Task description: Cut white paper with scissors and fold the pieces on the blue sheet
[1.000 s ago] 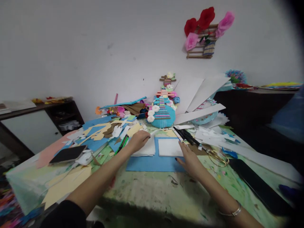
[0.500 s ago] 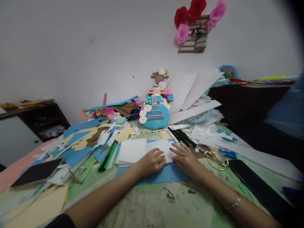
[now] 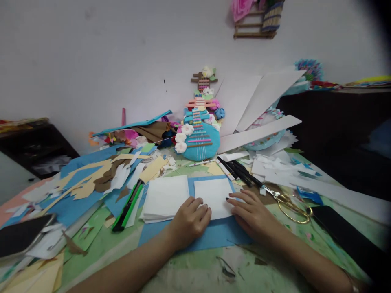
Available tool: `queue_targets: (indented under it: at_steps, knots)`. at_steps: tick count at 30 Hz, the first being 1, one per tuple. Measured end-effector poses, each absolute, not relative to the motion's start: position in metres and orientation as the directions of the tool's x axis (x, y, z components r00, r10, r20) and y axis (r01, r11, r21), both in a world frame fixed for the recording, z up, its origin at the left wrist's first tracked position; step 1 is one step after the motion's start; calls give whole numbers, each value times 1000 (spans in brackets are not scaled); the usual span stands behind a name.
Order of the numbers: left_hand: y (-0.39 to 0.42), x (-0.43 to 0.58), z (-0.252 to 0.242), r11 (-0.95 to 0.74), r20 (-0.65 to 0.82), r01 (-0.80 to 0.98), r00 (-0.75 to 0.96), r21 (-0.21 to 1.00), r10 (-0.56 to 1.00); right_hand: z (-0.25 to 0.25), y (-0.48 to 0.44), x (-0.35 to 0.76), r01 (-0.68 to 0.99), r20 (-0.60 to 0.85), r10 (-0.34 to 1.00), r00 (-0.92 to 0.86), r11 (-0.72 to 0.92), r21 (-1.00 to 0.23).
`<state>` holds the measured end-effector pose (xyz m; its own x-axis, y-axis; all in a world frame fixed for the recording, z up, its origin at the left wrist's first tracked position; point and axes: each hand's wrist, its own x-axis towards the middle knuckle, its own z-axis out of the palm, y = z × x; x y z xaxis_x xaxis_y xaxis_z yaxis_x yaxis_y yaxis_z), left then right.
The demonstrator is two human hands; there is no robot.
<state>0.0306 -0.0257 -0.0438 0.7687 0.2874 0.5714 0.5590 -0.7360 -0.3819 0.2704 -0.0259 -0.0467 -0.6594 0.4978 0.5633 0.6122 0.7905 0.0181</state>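
A small square of white paper (image 3: 213,197) lies on a blue sheet (image 3: 217,235) in front of me. Curled over the paper's lower left edge, the fingers of my left hand (image 3: 190,219) are bent close together and press on it. My right hand (image 3: 255,215) rests at the paper's right edge, fingers stretched and slightly apart, the tips touching it. Just left of this square sits a stack of white paper squares (image 3: 166,197), also on the blue sheet. The underside of both hands is hidden.
A green utility knife (image 3: 128,206) lies left of the stack, among paper scraps (image 3: 100,179). To the right are black pens (image 3: 241,173), gold-handled scissors (image 3: 293,207) and a black phone (image 3: 345,240). A blue paper lute decoration (image 3: 201,140) leans against the wall.
The view has tilted down and moved closer. My left hand has shifted toward the lower left of the paper square, and my right hand stays at its right side.
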Motion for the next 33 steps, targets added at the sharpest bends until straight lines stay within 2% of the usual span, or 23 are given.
queue_targets:
  at_steps: [5,9,12,33]
  knots:
    - [-31,24,-48,-725,580,630,712,-279,395,-45,-26,276,638,571,548,-611,768,-55]
    - [-25,21,-54,-730,629,655,654,-193,421,-41,-30,276,628,511,602,-614,764,-146]
    - [-23,20,-55,-732,642,667,623,-138,446,-40,-30,275,622,498,602,-624,768,-150]
    - [-25,22,-52,-713,573,679,659,-175,487,-52,-25,282,679,568,598,-565,728,-90]
